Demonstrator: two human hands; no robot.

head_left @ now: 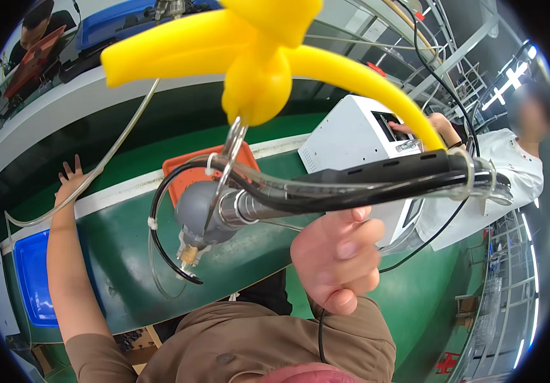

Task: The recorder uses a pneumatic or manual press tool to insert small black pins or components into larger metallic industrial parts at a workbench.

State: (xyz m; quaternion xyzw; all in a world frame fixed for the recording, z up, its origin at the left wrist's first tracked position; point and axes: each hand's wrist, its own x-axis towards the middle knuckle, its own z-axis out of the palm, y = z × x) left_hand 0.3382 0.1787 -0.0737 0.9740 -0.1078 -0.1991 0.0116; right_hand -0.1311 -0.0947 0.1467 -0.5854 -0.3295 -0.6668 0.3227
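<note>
My left hand (69, 183) reaches out over the green conveyor surface beyond the white rail, its fingers spread and nothing in them. A pale hose (118, 140) runs beside it. My right hand (339, 258) is curled just below a long black tool body (377, 185), one fingertip close to its underside. Whether those fingers touch the tool or pinch something small, I cannot tell. A metal collar joins the tool to a rounded grey head (201, 207). A metal hook (229, 163) hangs by the head from a yellow hanger (259, 83).
An orange tray (249, 156) lies behind the grey head, and a blue tray (32, 281) sits at the left on the green worktop (128, 274). A white machine (345, 137) stands right, beside a person in white (511, 166). Another person (38, 29) is far left. Black cables hang about.
</note>
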